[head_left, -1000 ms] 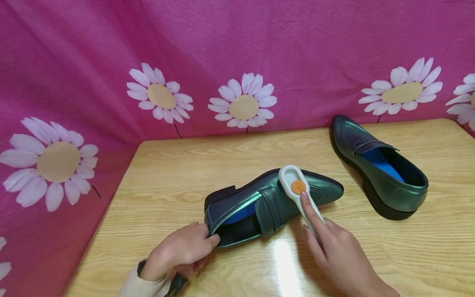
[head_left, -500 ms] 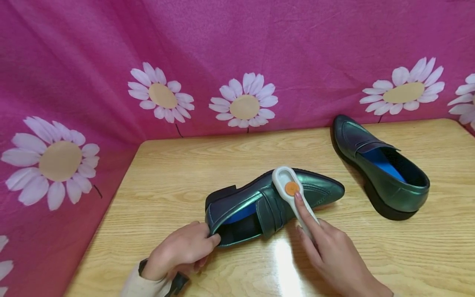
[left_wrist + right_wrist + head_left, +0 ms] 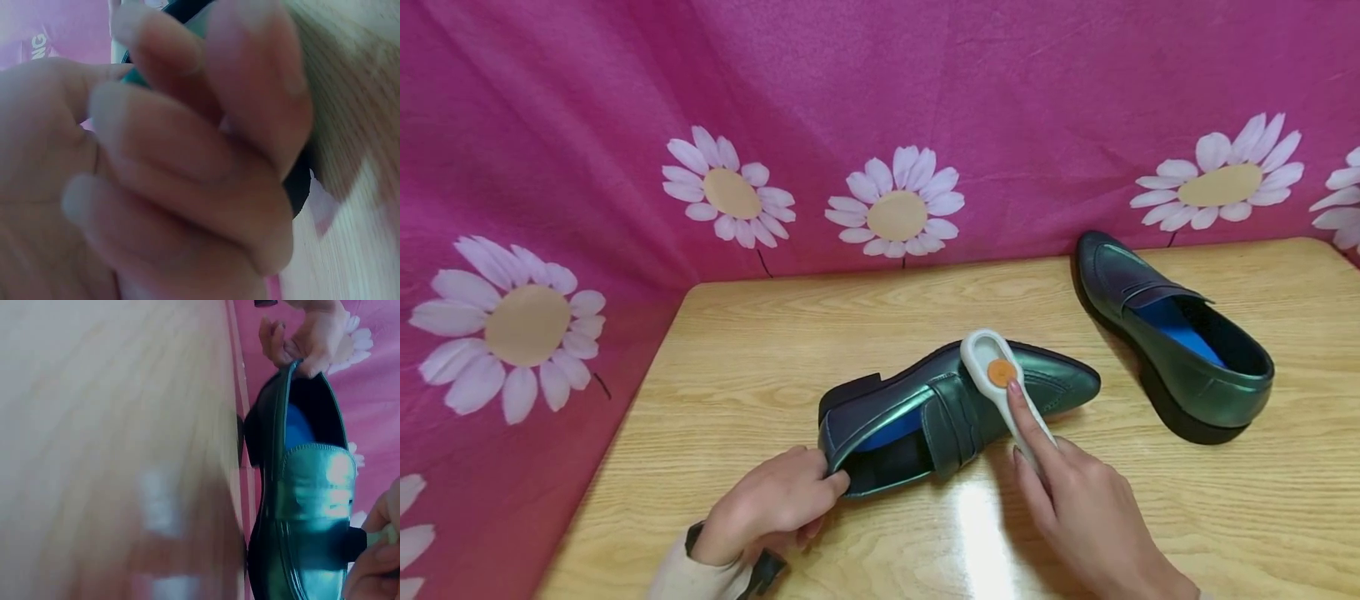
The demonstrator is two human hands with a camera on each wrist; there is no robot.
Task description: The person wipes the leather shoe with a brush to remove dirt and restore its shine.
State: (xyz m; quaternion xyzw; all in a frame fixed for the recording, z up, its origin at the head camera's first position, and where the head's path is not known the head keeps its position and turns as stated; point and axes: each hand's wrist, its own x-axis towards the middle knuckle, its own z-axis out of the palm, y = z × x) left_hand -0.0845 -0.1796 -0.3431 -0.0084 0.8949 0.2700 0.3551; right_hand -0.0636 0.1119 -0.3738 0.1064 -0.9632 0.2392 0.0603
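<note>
A dark green loafer (image 3: pixel 955 417) lies tilted on the table, its toe pointing right. My left hand (image 3: pixel 782 496) pinches it by the back of the heel, thumb inside the opening; the left wrist view shows those fingers (image 3: pixel 169 144) curled. My right hand (image 3: pixel 1086 508) holds a white-handled shoe brush (image 3: pixel 981 354), the index fingertip on its orange button. The brush's black head (image 3: pixel 357 544) touches the loafer's upper in the right wrist view, just ahead of the strap. Whether that head has bristles or a sponge I cannot tell.
The matching loafer (image 3: pixel 1180 333) stands upright at the right, toe towards the back. A wooden table (image 3: pixel 760 333) carries both. Behind and to the left hangs a pink cloth (image 3: pixel 805 83) printed with white daisies.
The brush slid left towards the strap, then back right towards the toe, moving with my right hand. My left hand's grip on the heel is the same.
</note>
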